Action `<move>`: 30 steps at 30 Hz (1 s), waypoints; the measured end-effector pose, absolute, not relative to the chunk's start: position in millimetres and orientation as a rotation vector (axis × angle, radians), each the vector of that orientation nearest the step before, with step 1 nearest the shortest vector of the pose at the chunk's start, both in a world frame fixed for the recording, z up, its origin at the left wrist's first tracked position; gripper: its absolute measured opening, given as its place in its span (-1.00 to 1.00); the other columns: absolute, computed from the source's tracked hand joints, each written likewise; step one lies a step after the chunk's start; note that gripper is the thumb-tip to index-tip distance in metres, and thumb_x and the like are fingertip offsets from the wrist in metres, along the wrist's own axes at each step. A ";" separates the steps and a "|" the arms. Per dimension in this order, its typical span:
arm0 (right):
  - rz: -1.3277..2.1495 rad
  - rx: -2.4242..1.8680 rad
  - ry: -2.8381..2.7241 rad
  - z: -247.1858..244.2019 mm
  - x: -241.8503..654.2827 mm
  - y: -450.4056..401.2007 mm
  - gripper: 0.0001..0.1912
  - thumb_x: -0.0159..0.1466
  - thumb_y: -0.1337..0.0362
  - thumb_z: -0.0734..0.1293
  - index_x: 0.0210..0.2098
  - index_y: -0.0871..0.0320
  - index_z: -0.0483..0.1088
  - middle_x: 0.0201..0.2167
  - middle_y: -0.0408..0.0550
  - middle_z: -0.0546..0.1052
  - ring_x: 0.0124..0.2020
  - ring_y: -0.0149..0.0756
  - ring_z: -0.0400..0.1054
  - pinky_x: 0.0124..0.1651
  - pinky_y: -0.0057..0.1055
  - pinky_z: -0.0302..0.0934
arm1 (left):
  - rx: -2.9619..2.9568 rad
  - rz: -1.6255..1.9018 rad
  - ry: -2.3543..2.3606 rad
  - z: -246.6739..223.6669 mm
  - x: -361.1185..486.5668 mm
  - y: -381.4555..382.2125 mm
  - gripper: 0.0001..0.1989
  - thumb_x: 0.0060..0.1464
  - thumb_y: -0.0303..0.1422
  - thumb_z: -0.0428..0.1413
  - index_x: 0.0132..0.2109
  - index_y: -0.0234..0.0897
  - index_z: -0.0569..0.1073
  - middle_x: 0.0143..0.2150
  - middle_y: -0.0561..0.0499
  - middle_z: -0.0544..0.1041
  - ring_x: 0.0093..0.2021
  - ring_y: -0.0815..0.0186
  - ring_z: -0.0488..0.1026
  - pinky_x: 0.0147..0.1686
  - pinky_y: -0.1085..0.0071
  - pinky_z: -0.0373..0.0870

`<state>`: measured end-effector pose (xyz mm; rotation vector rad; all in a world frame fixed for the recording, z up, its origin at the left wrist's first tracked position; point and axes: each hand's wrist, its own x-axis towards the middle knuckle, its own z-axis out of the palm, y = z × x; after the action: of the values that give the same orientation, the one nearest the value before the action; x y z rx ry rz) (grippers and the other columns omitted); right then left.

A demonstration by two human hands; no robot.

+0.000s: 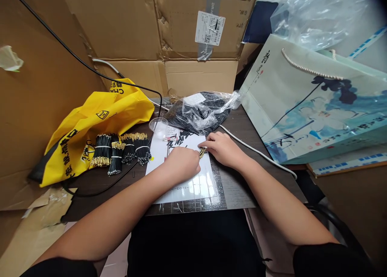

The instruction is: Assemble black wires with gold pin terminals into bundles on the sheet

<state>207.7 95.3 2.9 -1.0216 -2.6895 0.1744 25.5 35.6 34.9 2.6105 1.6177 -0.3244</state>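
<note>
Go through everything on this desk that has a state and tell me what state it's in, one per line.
Left hand: palm down on the white sheet, fingers curled.
Right hand: pinching gold-tipped wires.
Wire bundles: tied, lying beside the sheet.
Clear plastic bag: crumpled, holding black wires.
Yellow bag: slumped flat.
Gift bag: tipped over.
Cardboard box: taped shut.

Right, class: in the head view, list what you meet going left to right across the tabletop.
Yellow bag → tied bundles of black wires → left hand → right hand → white cable → painted gift bag.
</note>
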 end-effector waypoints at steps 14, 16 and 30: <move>0.300 -0.998 -2.624 4.8 207.1 98.9 -0.93 0.27 0.42 0.29 -0.29 0.12 0.36 -0.30 -0.08 0.48 -0.22 -0.26 0.27 -0.14 -0.36 0.09 | 2.572 -0.332 1.587 38.0 21.3 39.0 -0.68 0.12 -0.37 -0.10 -0.19 -0.37 0.52 -0.28 -0.23 0.60 -0.29 0.01 0.56 -0.34 0.23 0.40; 0.279 -0.994 -2.621 6.0 207.9 98.2 -0.95 0.27 0.39 0.28 -0.30 0.13 0.35 -0.31 -0.08 0.48 -0.23 -0.26 0.27 -0.15 -0.36 0.09 | 2.566 -0.310 1.592 38.0 18.2 41.1 -0.69 0.10 -0.36 -0.10 -0.20 -0.35 0.52 -0.30 -0.21 0.59 -0.30 0.02 0.55 -0.36 0.24 0.39; 0.854 -1.054 -1.875 17.9 213.2 91.6 -0.87 0.29 0.20 0.29 -0.34 0.11 0.30 -0.39 -0.14 0.52 -0.43 -0.38 0.35 -0.30 -0.38 0.22 | 1.973 0.472 1.135 42.2 -0.9 61.5 -0.81 0.16 -0.32 -0.10 -0.40 -0.27 0.26 -0.46 0.07 0.40 -0.44 0.40 0.34 -0.40 0.45 0.25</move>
<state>213.2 91.6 17.9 -1.0537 -1.8753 0.8541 -0.9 61.5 42.2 1.9732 1.1348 0.4724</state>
